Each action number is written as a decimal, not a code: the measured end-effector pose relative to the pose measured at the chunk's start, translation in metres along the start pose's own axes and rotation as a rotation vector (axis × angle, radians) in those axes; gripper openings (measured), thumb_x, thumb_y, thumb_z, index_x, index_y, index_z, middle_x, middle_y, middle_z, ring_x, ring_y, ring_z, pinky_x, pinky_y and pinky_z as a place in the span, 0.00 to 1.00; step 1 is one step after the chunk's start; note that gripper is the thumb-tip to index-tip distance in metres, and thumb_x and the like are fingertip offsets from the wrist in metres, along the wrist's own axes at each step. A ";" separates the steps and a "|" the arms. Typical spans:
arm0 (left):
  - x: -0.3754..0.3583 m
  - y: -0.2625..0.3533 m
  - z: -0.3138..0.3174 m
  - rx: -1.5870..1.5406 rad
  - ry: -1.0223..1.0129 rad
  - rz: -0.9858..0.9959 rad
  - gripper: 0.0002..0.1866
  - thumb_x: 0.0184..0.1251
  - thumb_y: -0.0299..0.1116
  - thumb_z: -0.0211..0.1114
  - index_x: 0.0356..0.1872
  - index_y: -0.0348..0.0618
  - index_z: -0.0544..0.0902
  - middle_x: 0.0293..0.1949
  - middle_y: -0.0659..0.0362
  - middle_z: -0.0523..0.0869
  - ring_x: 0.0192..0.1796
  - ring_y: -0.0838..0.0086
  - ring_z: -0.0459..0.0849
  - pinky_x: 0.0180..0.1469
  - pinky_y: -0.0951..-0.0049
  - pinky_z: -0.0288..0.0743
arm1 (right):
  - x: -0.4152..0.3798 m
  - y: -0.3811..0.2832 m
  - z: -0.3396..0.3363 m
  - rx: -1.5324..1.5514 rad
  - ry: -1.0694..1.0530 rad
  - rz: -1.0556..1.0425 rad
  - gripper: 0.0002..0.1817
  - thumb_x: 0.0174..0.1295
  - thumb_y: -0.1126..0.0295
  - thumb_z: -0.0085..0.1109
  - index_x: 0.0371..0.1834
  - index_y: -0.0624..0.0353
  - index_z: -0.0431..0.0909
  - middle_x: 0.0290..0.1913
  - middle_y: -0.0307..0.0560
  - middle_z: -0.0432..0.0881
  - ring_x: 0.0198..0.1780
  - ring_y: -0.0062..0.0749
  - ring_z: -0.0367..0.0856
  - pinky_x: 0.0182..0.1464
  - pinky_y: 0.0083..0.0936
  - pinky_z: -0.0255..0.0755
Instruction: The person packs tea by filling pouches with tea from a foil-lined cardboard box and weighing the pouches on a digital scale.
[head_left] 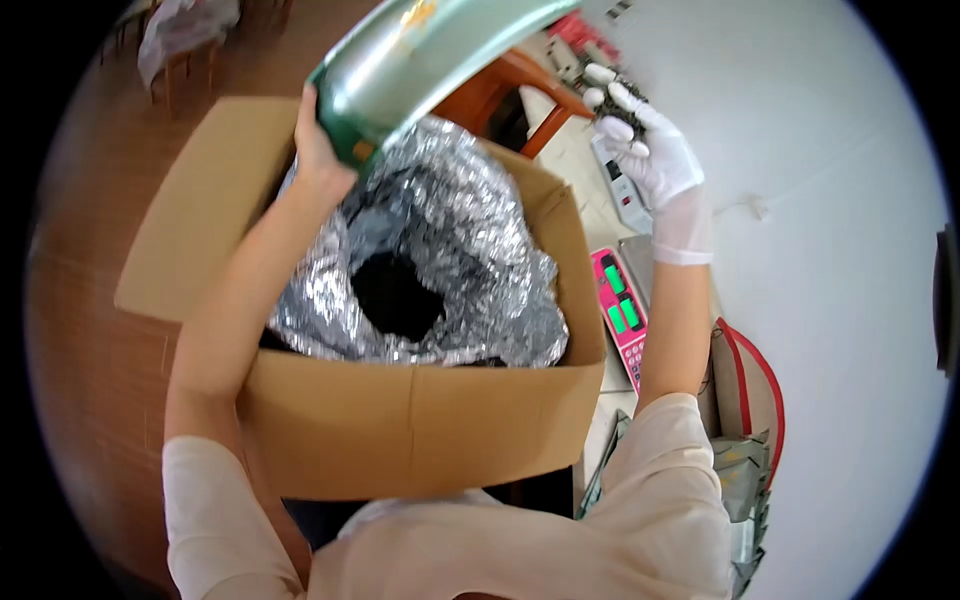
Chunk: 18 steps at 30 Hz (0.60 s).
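Note:
My bare left hand [322,150] grips the lower end of a shiny pale-green curved container [400,65], tilted above the carton; its far end runs out of the frame. My right hand [650,150], in a white glove, is raised at the right with its fingers curled round a clump of dark dried leaves [628,105]. Between my arms stands an open cardboard box [420,425]. A crumpled silver foil liner [470,220] fills it, with a dark opening in the middle; what lies deep inside cannot be made out.
Right of the box are a pink digital scale [620,310] with green displays and a white power strip [622,185]. A wooden chair [515,85] stands behind the box. A red-edged bag [750,400] lies at lower right, near the white wall.

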<state>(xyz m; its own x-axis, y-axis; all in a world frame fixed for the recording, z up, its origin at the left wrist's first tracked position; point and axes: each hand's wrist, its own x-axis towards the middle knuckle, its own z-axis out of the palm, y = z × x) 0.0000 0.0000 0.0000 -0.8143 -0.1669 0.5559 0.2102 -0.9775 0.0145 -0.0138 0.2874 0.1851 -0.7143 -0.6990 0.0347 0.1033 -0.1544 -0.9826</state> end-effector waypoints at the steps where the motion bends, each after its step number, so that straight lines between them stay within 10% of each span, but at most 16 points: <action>1: -0.005 -0.004 0.028 0.312 0.482 0.055 0.31 0.73 0.59 0.44 0.67 0.48 0.69 0.65 0.54 0.73 0.66 0.63 0.72 0.69 0.58 0.64 | -0.007 0.015 0.006 0.001 0.024 0.044 0.20 0.72 0.69 0.49 0.64 0.63 0.67 0.43 0.46 0.76 0.27 0.16 0.70 0.15 0.07 0.57; 5: -0.011 0.004 -0.023 0.398 0.633 0.009 0.32 0.73 0.58 0.46 0.65 0.43 0.69 0.62 0.54 0.75 0.64 0.61 0.73 0.68 0.58 0.65 | -0.002 0.131 0.013 -0.222 0.000 0.410 0.18 0.68 0.69 0.55 0.59 0.63 0.73 0.39 0.39 0.78 0.28 0.14 0.71 0.18 0.06 0.59; 7: -0.009 -0.001 -0.015 0.192 0.396 -0.024 0.36 0.71 0.63 0.42 0.64 0.43 0.72 0.59 0.52 0.79 0.60 0.58 0.78 0.65 0.60 0.69 | 0.005 0.180 0.015 -0.304 -0.046 0.524 0.18 0.67 0.68 0.56 0.58 0.62 0.74 0.39 0.39 0.79 0.31 0.16 0.75 0.23 0.08 0.65; 11: -0.014 -0.003 -0.009 0.236 0.394 -0.062 0.35 0.72 0.62 0.42 0.63 0.41 0.73 0.59 0.52 0.79 0.59 0.58 0.78 0.64 0.60 0.70 | 0.013 0.245 0.014 -0.713 0.111 0.615 0.28 0.66 0.57 0.57 0.67 0.56 0.68 0.61 0.49 0.77 0.58 0.39 0.77 0.60 0.29 0.71; 15: -0.014 -0.005 -0.012 0.226 0.393 -0.094 0.34 0.72 0.61 0.43 0.62 0.41 0.74 0.58 0.52 0.80 0.58 0.59 0.78 0.64 0.61 0.71 | 0.018 0.254 0.000 -1.213 -0.069 0.325 0.26 0.68 0.55 0.52 0.66 0.54 0.71 0.62 0.56 0.76 0.62 0.40 0.74 0.65 0.30 0.65; 18: -0.013 -0.006 -0.011 0.257 0.488 -0.057 0.33 0.71 0.60 0.46 0.58 0.41 0.77 0.54 0.53 0.82 0.56 0.60 0.80 0.62 0.62 0.72 | 0.024 0.234 0.003 -1.068 -0.043 0.510 0.19 0.68 0.60 0.48 0.51 0.59 0.83 0.42 0.49 0.87 0.52 0.33 0.81 0.58 0.28 0.71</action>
<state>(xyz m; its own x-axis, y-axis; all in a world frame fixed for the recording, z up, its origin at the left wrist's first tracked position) 0.0031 0.0064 -0.0161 -0.9717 -0.2143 0.0996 0.2337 -0.9340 0.2702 -0.0048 0.2329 -0.0434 -0.7322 -0.5368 -0.4192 -0.2756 0.7963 -0.5384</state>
